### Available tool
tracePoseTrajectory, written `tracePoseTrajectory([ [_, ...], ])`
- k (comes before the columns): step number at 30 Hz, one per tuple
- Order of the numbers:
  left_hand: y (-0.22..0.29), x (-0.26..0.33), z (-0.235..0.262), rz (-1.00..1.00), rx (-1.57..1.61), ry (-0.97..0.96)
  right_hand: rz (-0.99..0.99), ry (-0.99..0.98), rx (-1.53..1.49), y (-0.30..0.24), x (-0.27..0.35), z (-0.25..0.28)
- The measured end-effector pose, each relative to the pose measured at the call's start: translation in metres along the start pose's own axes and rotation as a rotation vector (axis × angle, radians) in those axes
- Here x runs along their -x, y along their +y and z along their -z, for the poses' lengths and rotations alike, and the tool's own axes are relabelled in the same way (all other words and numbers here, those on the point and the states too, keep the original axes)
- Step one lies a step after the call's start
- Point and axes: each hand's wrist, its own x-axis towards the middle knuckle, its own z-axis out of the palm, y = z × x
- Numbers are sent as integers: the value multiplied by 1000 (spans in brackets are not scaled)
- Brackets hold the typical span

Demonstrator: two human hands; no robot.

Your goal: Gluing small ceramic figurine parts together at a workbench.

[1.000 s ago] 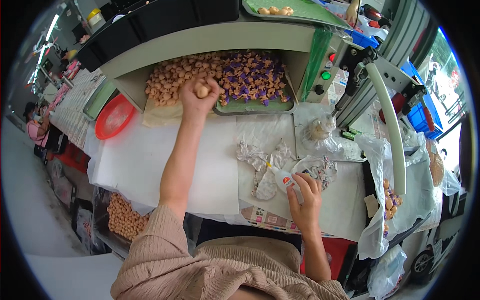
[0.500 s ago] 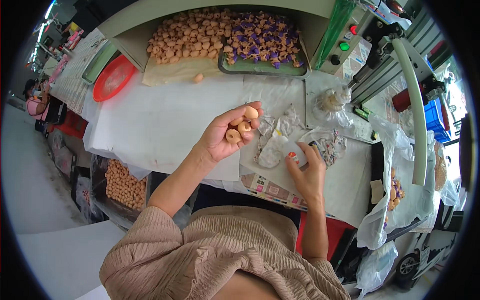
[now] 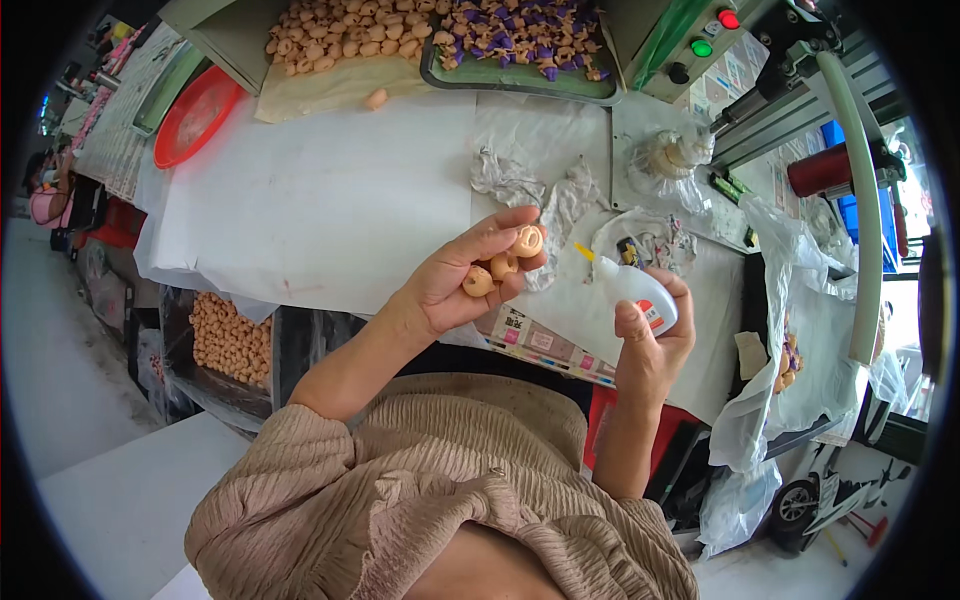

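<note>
My left hand is raised palm up over the table's near edge and holds three small peach-coloured round pieces, one pinched at the fingertips. My right hand grips a small white glue bottle with a yellow nozzle that points left toward the pieces. A heap of the same peach pieces lies at the back of the table. Beside it a grey tray carries purple-topped pieces.
White paper covers the table. One loose peach piece lies on it near the heap. A red dish sits at the left. Crumpled plastic, a machine panel with coloured buttons and plastic bags crowd the right side.
My left hand took pieces from the heap at the back and brought them close to my body. My right hand has lifted the glue bottle and turned its nozzle toward them.
</note>
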Motion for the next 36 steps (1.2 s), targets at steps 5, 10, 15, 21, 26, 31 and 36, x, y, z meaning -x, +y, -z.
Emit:
tracePoseTrajectory([
  [5,-5,-5,5,14,-37,9,338,70,123,5,-2,-6],
  [10,-6,-9,16,16,-172,-15,420,85,226,9,-4,-12],
  [15,-6,-11,15,9,-206,-38,446,78,301,11,-4,-13],
  [21,-10,-11,20,-14,-279,-35,435,91,314,11,-5,-13],
  [26,-12,-11,16,-17,-265,-6,403,69,350,10,-4,-13],
  [31,-13,-10,18,-21,-284,17,407,70,356,12,-5,-14],
  [36,-11,-12,24,11,-254,-61,424,102,379,11,-5,-10],
])
